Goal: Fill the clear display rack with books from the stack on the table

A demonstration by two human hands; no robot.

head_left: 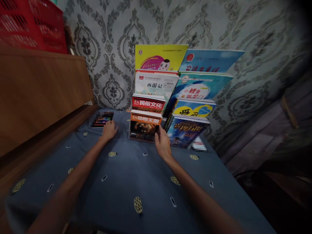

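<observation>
My left hand (109, 130) is at the near right corner of a dark, partly blurred booklet (103, 119) lying flat on the cloth. Its fingers are loosely spread, and nothing shows held in them. With my right hand (162, 142), I grip the right edge of the front book with a lion cover (143, 126), thumb on its front. Right behind that stands a red-covered book (148, 104), then a white book (156, 85) and a tall yellow book (158, 58). The books stand upright in stepped rows.
A second row to the right holds a dark blue book (186, 131), a blue and yellow one (195, 109) and taller blue ones behind. A small blurred white item (199, 144) lies beside it. At left are a wooden cabinet (44, 97) and a red basket (31, 26). Patterned wallpaper (112, 48) backs the cloth-covered table (117, 195).
</observation>
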